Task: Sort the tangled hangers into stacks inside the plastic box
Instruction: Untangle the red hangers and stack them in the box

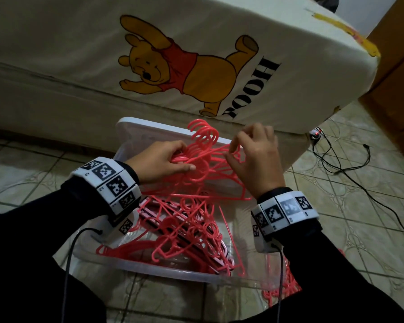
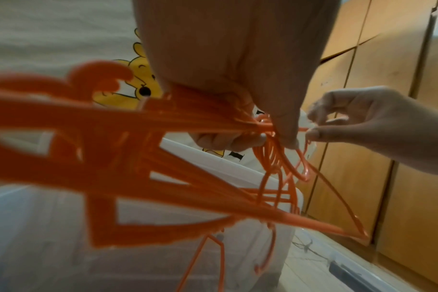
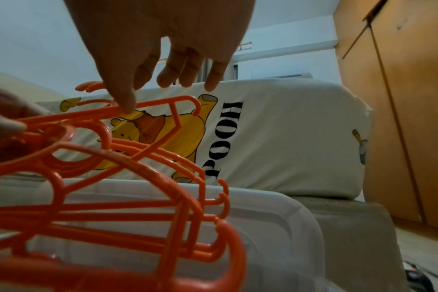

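Note:
Over the clear plastic box [image 1: 173, 273] my left hand [image 1: 184, 159] grips a bunch of pink-orange hangers [image 1: 203, 164] by their necks, hooks pointing toward the bed. My right hand [image 1: 232, 148] pinches the thin shoulder of one hanger [image 3: 160, 104] in that bunch between thumb and forefinger, its other fingers loosely curled above. In the left wrist view the left hand's fingers [image 2: 228, 140] wrap the bunch [image 2: 163, 126], with the right hand [image 2: 313, 132] just beside. More hangers [image 1: 187, 229] lie tangled in the box, partly over a flatter stack.
The box's white lid [image 1: 135, 129] leans against a mattress [image 1: 79, 54] with a cartoon-bear sheet. Tiled floor surrounds the box. A few hangers [image 1: 280, 287] lie outside its right wall. Black cables [image 1: 336, 164] trail on the right, beside a wooden wardrobe [image 1: 394, 66].

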